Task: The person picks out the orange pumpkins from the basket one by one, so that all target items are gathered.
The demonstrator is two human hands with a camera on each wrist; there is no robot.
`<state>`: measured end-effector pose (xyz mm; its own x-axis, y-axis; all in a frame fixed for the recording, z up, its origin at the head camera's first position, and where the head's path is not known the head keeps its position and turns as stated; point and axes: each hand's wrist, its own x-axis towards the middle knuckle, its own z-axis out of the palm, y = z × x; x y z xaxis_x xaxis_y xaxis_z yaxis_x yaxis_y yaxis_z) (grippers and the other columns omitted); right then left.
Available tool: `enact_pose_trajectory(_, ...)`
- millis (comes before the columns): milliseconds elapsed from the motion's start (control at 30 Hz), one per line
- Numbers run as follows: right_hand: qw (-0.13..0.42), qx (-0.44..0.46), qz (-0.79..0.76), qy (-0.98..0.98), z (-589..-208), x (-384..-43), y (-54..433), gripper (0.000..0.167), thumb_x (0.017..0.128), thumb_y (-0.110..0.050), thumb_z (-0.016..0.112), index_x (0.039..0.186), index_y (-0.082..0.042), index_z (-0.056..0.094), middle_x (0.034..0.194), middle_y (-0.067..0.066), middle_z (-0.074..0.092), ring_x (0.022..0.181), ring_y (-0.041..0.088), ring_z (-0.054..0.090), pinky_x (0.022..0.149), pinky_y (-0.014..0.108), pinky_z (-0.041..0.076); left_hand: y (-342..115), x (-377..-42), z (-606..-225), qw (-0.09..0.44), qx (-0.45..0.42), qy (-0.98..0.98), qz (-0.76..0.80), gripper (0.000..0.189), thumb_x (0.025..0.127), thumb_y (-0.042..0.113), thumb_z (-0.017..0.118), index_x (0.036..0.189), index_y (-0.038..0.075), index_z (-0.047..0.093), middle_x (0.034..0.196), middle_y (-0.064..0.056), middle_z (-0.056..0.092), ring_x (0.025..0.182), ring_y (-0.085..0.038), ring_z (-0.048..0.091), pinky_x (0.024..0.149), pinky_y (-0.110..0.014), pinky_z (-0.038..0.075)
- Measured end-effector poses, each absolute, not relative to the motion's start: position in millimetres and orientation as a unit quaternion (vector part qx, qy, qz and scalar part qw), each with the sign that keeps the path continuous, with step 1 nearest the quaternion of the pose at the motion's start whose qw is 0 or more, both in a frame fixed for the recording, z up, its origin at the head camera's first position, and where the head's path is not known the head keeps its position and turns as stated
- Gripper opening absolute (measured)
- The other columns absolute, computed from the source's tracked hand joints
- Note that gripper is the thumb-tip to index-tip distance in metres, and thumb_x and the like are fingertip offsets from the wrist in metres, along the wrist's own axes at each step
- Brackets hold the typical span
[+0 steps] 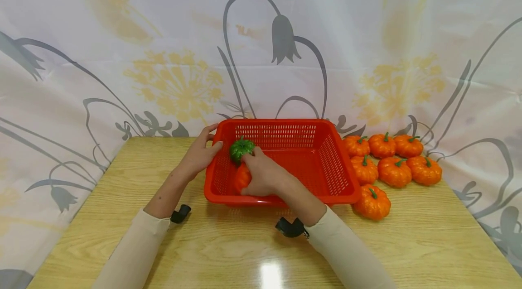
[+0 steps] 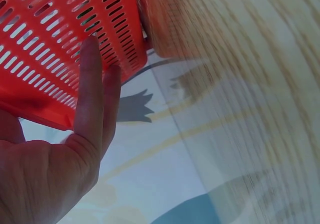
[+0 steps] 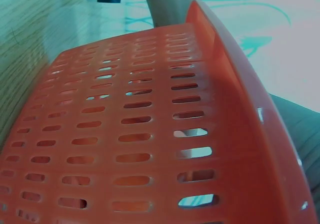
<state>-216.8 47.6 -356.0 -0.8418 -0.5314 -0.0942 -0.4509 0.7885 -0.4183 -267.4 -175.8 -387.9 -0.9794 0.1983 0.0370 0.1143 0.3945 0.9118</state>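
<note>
A red plastic basket (image 1: 285, 134) with slotted walls sits on the table. At its left end my left hand (image 1: 200, 155) holds the rim, thumb over the edge; in the left wrist view two fingers (image 2: 91, 94) stretch along the outer wall. Inside the basket, at the left, my right hand (image 1: 263, 175) grips an orange toy pumpkin (image 1: 242, 177) from above, covering part of it. Just behind that lies a green toy pumpkin (image 1: 241, 149), near the right fingertips. The basket wall (image 3: 150, 119) hides the right hand in the right wrist view.
Right of the basket, several orange pumpkins stand in rows on the wooden table (image 1: 228, 252), the nearest pumpkin (image 1: 373, 203) close to the basket's front right corner. A flower-printed curtain (image 1: 253, 53) hangs behind. Black camera mounts (image 1: 291, 227) show at the wrists.
</note>
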Motion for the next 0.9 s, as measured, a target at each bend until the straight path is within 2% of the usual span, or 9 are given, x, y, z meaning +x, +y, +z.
enact_pose_trajectory(267,0.087,-0.249,-0.257,0.93,-355.6,-212.2,55.5,0.078,0.08,-0.026,0.088,0.149,-0.005,0.057,0.137,0.014,0.045,0.104,0.023,0.061,0.085,0.035,0.061,-174.9,-267.2,-387.8,0.041,0.095,0.832,0.546,0.067,0.112,0.02,0.052,0.17,0.015,0.02,0.147,-0.026,0.048,0.113,-0.044,0.07,0.082,-0.044,0.066)
enact_pose_trajectory(633,0.017,-0.24,-0.299,0.924,-354.0,-201.1,79.7,0.081,0.081,-0.027,0.09,0.151,-0.008,0.053,0.134,0.011,0.051,0.106,0.022,0.06,0.09,0.037,0.061,-173.9,-268.2,-387.4,0.04,0.092,0.835,0.541,0.067,0.111,0.019,0.051,0.171,0.014,0.02,0.148,-0.027,0.048,0.115,-0.045,0.069,0.083,-0.045,0.066)
enact_pose_trajectory(900,-0.034,-0.245,-0.304,0.92,-351.6,-192.9,102.9,0.073,0.081,-0.031,0.089,0.14,-0.007,0.054,0.135,0.009,0.057,0.111,0.023,0.059,0.094,0.039,0.059,-173.8,-264.8,-384.5,0.045,0.094,0.831,0.546,0.068,0.112,0.02,0.051,0.171,0.015,0.018,0.149,-0.027,0.047,0.112,-0.046,0.07,0.082,-0.046,0.066)
